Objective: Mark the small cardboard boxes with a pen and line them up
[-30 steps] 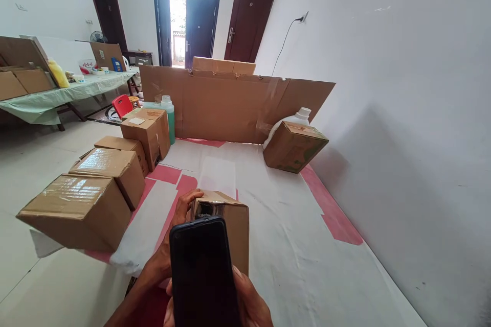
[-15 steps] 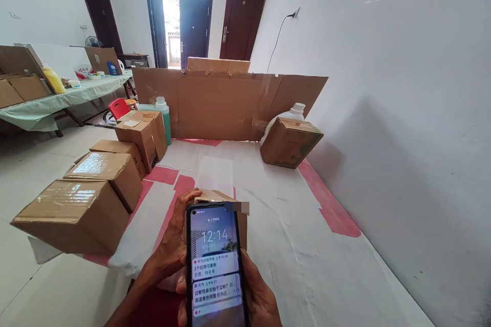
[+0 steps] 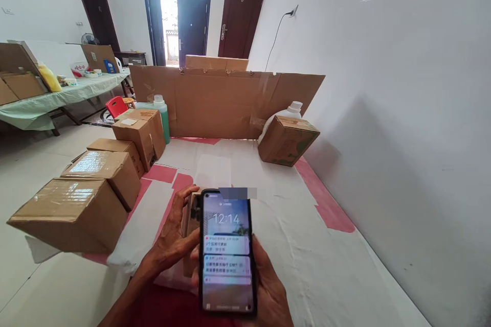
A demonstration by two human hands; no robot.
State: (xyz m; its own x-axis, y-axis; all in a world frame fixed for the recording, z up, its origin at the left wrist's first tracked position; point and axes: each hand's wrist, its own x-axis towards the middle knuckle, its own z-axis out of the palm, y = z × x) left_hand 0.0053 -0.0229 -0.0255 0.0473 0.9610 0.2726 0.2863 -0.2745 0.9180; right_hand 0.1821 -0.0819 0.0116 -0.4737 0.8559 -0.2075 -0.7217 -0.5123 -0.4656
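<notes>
The right hand [image 3: 268, 296] grips a lit phone [image 3: 227, 250] showing its lock screen while the left hand [image 3: 174, 237] clasps a small cardboard box [image 3: 191, 225] just behind it; unlocking probably needs a thumb swipe.

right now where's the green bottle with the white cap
In the head view the green white-capped bottle stands left of centre, between the stacked brown cardboard boxes and the upright cardboard sheet.

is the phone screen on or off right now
On. The phone in the right hand shows a lit lock screen reading 12:14 above stacked notification cards.
</notes>
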